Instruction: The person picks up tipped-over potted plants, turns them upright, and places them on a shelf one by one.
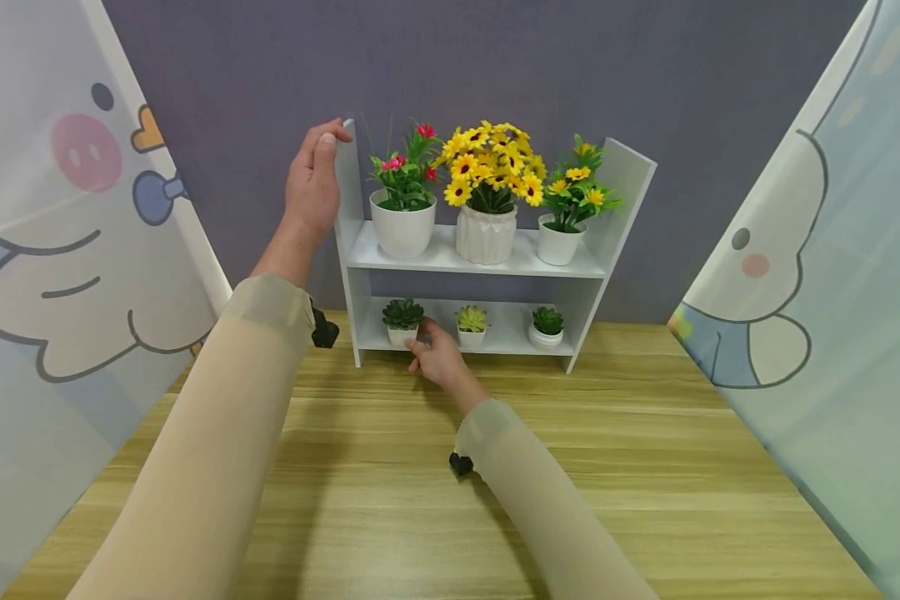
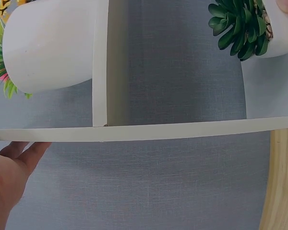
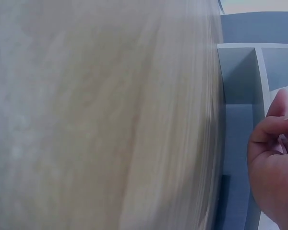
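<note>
In the head view, a white two-tier shelf (image 1: 461, 268) stands against the grey backdrop. My left hand (image 1: 315, 179) is at the top of its left side panel, fingers bent over the edge. In the left wrist view, fingers of the left hand (image 2: 9, 175) touch the panel's outer face. On the lower tier, my right hand (image 1: 438, 357) pinches the white pot of a dark green potted succulent (image 1: 402, 315) at the left end. The right wrist view catches the right hand (image 3: 276, 163) with thumb and fingers bent at something white, mostly cut off.
A pale green succulent (image 1: 472, 321) and another dark one (image 1: 547, 323) share the lower tier. Above stand pots of red flowers (image 1: 403, 225), yellow daisies (image 1: 487, 229) and smaller yellow flowers (image 1: 561, 243). The shelf stands on a wooden table (image 1: 645, 442) between cartoon-printed curtains (image 1: 832, 250).
</note>
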### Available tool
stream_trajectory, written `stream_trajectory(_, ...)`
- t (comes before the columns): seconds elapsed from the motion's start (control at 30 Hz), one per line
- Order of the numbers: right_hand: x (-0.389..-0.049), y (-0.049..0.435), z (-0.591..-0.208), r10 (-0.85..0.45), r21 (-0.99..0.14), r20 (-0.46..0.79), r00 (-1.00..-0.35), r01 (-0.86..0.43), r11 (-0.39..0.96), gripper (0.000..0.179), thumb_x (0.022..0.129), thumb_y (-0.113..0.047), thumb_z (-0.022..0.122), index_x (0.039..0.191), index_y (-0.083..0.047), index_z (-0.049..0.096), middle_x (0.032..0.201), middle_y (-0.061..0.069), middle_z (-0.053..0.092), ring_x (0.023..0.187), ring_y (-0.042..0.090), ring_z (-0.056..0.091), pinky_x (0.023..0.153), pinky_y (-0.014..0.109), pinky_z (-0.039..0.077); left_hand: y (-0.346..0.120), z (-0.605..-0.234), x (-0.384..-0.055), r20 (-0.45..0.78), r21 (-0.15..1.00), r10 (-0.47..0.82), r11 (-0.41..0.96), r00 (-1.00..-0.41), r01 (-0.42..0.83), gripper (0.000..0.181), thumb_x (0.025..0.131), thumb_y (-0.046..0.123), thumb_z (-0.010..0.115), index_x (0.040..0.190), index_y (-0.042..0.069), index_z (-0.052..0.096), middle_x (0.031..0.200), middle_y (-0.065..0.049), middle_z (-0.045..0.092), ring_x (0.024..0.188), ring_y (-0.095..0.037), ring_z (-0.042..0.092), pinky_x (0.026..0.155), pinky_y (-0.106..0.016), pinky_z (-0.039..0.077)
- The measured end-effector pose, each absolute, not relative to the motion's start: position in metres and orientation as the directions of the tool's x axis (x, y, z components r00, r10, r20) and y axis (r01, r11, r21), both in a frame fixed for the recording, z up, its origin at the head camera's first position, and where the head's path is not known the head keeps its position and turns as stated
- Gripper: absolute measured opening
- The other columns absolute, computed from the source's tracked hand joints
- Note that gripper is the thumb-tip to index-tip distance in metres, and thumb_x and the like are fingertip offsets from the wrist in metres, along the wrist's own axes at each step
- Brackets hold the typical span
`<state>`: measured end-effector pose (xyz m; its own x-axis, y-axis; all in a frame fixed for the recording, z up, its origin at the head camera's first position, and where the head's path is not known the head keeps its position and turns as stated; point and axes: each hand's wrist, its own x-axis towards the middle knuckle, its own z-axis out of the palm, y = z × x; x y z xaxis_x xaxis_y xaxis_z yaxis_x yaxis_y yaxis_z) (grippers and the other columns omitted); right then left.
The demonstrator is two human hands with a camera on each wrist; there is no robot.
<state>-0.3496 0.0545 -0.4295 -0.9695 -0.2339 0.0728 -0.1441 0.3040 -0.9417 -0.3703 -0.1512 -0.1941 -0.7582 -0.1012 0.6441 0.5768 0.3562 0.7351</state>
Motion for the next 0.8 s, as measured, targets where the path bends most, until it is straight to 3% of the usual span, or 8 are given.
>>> stream_trajectory(0.13,-0.348,0.055,-0.429,-0.234,-0.947,0.062,-0.97,-0.132,0.294,0.063,0.114,-0.022,0.061,0.171,-0.013,0.035,0.13,0.025,0.069,0.062,0.01,0.065,0.052,0.022,0.042,-0.151,-0.195,-0.37,0.644,0.735,-0.101,0.357,-0.758,0.576,0.036,0.12,0.041,0.033,0.132,0.023,0.061,0.175,0.01,0.044,0.164,-0.004,0.032,0.134,-0.027,0.025)
stream_trajectory(0.37,-0.343,0.056,-0.43,-0.233,-0.948,0.039,-0.972,-0.11,0.299,0.064,0.115,-0.024,0.06,0.172,-0.016,0.034,0.08,0.006,0.069,0.068,0.024,0.071,0.05,0.023,0.039,-0.149,-0.195,-0.37,0.642,0.739,-0.097,0.344,-0.761,0.58,0.034,0.12,0.04,0.033,0.129,0.024,0.061,0.174,0.01,0.045,0.164,-0.004,0.033,0.133,-0.027,0.025)
stream_trajectory(0.43,-0.342,0.057,-0.43,-0.234,-0.946,0.049,-0.971,-0.12,0.302,0.063,0.115,-0.023,0.06,0.172,-0.017,0.035,0.091,0.009,0.075,0.073,0.029,0.074,0.05,0.024,0.04,-0.148,-0.195,-0.37,0.644,0.737,-0.093,0.344,-0.759,0.582,0.034,0.12,0.04,0.033,0.129,0.024,0.061,0.174,0.009,0.045,0.164,-0.005,0.033,0.133,-0.027,0.025)
stream_trajectory(0.5,-0.341,0.058,-0.432,-0.239,-0.944,0.067,-0.969,-0.139,0.298,0.062,0.114,-0.021,0.061,0.171,-0.016,0.037,0.113,0.013,0.076,0.075,0.028,0.075,0.051,0.024,0.044,-0.148,-0.195,-0.37,0.644,0.736,-0.093,0.343,-0.759,0.583,0.034,0.12,0.039,0.033,0.13,0.024,0.061,0.175,0.009,0.045,0.164,-0.005,0.033,0.133,-0.027,0.025)
stream_trajectory(0.6,-0.34,0.059,-0.433,-0.247,-0.946,0.088,-0.965,-0.159,0.284,0.062,0.113,-0.017,0.062,0.171,-0.016,0.038,0.147,0.02,0.064,0.076,0.021,0.076,0.053,0.026,0.049,-0.147,-0.195,-0.37,0.645,0.736,-0.092,0.342,-0.758,0.584,0.034,0.12,0.039,0.033,0.13,0.023,0.061,0.175,0.009,0.044,0.164,-0.005,0.033,0.134,-0.027,0.025)
stream_trajectory(0.7,-0.337,0.06,-0.434,-0.251,-0.949,0.086,-0.964,-0.156,0.275,0.068,0.112,-0.013,0.063,0.173,-0.017,0.033,0.153,0.02,0.061,0.08,0.018,0.077,0.056,0.028,0.052,-0.148,-0.196,-0.369,0.644,0.738,-0.095,0.341,-0.759,0.583,0.034,0.12,0.039,0.033,0.13,0.024,0.061,0.175,0.009,0.045,0.164,-0.005,0.033,0.134,-0.027,0.025)
stream_trajectory(0.8,-0.331,0.061,-0.434,-0.258,-0.955,0.062,-0.964,-0.132,0.264,0.075,0.111,-0.01,0.064,0.175,-0.017,0.026,0.161,0.017,0.056,0.09,0.025,0.079,0.058,0.028,0.054,-0.149,-0.196,-0.369,0.64,0.741,-0.1,0.344,-0.762,0.577,0.034,0.12,0.04,0.033,0.13,0.023,0.061,0.175,0.01,0.044,0.164,-0.005,0.033,0.134,-0.027,0.025)
